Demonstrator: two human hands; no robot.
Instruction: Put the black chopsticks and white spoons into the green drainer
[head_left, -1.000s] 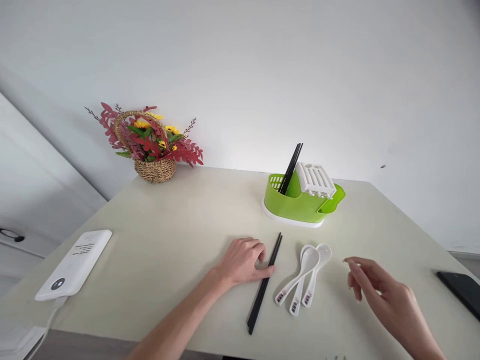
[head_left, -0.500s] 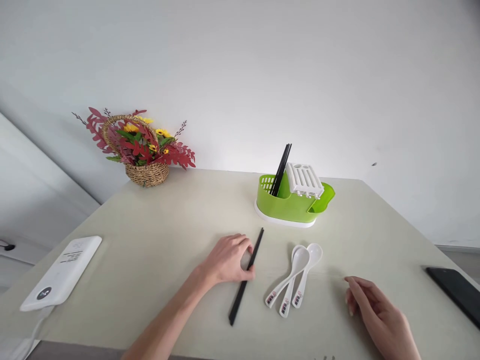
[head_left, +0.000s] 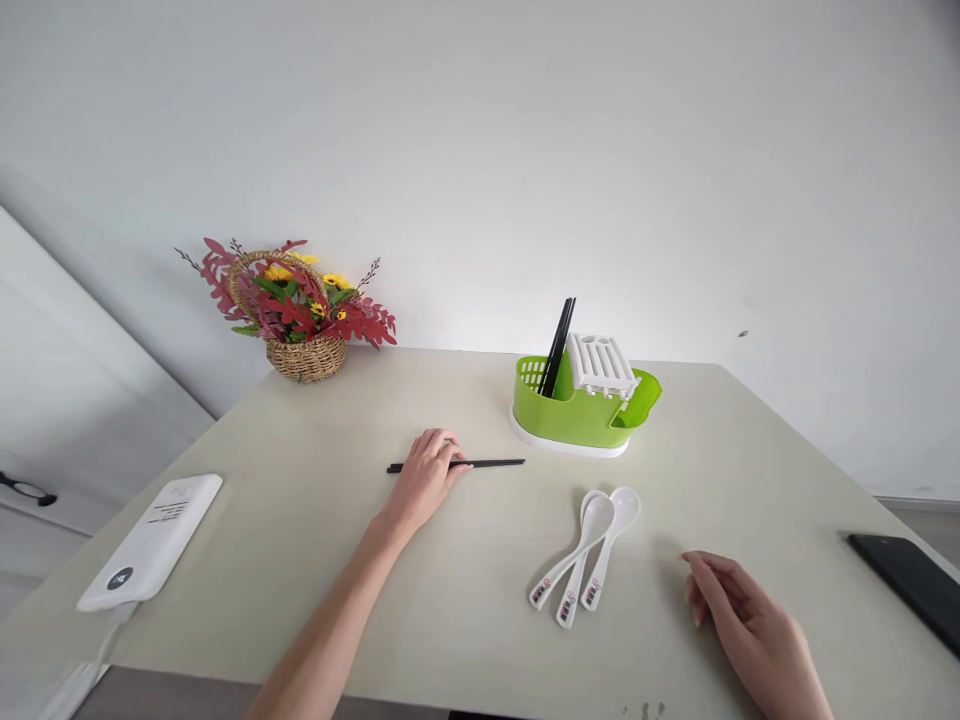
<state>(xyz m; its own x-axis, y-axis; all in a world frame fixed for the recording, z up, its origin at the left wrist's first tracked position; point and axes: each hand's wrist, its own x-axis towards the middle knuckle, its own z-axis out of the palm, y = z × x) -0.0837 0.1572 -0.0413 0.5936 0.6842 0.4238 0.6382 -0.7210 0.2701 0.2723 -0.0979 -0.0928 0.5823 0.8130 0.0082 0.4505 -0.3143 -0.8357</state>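
At the near right, the right hand [head_left: 754, 625] rests by the tabletop [head_left: 465, 640], fingers loosely curled; whether thumb and fingertips meet I cannot tell. A black phone [head_left: 907, 590] lies to its right. At the near left sits a white power bank [head_left: 154, 540] with a white cable [head_left: 112, 640] at its near end. Three white spoons [head_left: 598, 513] overlap left of the right hand, bowls pointing far, handles near. Farther and to the left, the left hand [head_left: 426, 472] is closed on two black chopsticks [head_left: 499, 463], lying left to right just on the near side of a green caddy [head_left: 562, 418]. The caddy holds upright sticks [head_left: 557, 350], tilted slightly, beside its white rack [head_left: 602, 365]. Far left, a wicker basket [head_left: 307, 360] of flowers [head_left: 277, 273] stands near the wall [head_left: 525, 150].
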